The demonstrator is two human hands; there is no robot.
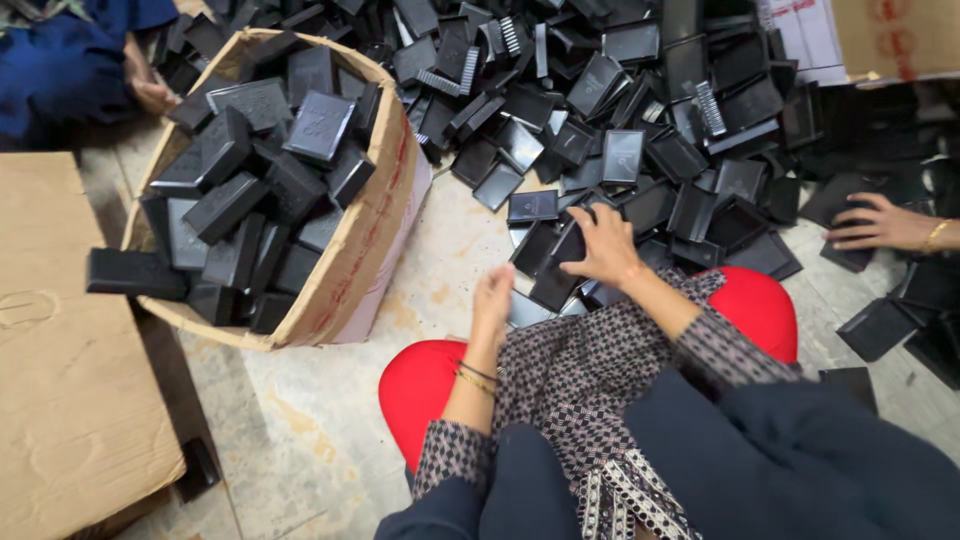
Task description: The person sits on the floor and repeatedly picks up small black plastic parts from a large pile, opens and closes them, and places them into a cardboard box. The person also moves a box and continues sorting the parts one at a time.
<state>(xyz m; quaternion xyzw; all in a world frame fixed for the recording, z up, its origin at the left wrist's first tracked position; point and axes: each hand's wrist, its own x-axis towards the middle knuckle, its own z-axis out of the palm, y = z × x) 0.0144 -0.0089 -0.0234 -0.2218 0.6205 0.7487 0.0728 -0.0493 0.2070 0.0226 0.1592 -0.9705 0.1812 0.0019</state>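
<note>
My right hand (603,245) reaches forward into a big heap of flat black plastic box parts (640,110) on the floor, its fingers closed around one black box piece (568,243) at the heap's near edge. My left hand (492,300) hangs just left of it, fingers loosely apart and holding nothing, above a grey-black piece (528,310) on the floor. A black box (135,273) is in mid-air or perched at the near-left rim of a cardboard carton (375,230) filled with assembled black boxes.
Another person's hand (878,222) rests on black pieces at the right. A person in blue (70,60) sits at the far left. A flat cardboard sheet (70,380) lies left. My knees in red (425,385) frame the tiled floor (330,430).
</note>
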